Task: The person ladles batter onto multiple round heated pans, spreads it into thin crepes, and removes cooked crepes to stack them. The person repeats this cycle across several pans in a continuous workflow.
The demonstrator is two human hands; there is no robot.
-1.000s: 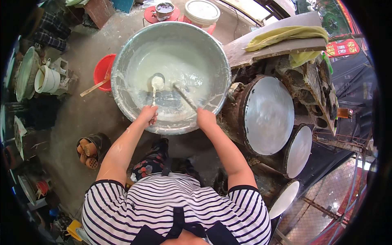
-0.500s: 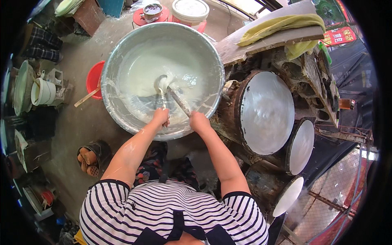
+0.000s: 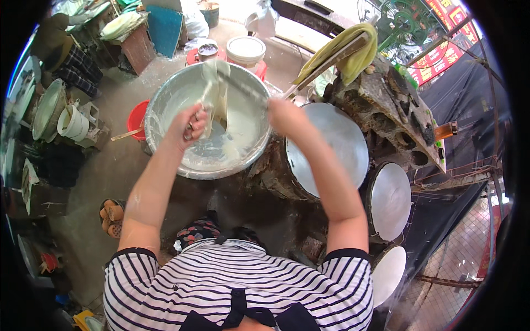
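Observation:
A large round metal basin (image 3: 212,175) stands in front of me with thick white batter (image 3: 243,127) in it. My left hand (image 3: 190,127) is closed around a short, pale, batter-coated utensil (image 3: 208,92). My right hand (image 3: 284,117), blurred, grips a long dark stick-like handle (image 3: 248,88) slanting up to the left. The far ends of both tools meet above the basin's far part, smeared by motion and batter. A broad sheet of batter (image 3: 220,107) hangs from them down into the basin.
A red bucket (image 3: 137,118) with a wooden stick touches the basin's left. Round metal lids (image 3: 328,149) top drums on the right, near a board (image 3: 331,60) draped with yellow cloth. A white lidded bucket (image 3: 245,49) stands beyond the basin. Another person (image 3: 77,66) is at far left.
Both hands have risen and spread apart, lifting the tools out of the batter, which now stretches up in a sheet. The view has shifted, showing more of the far side.

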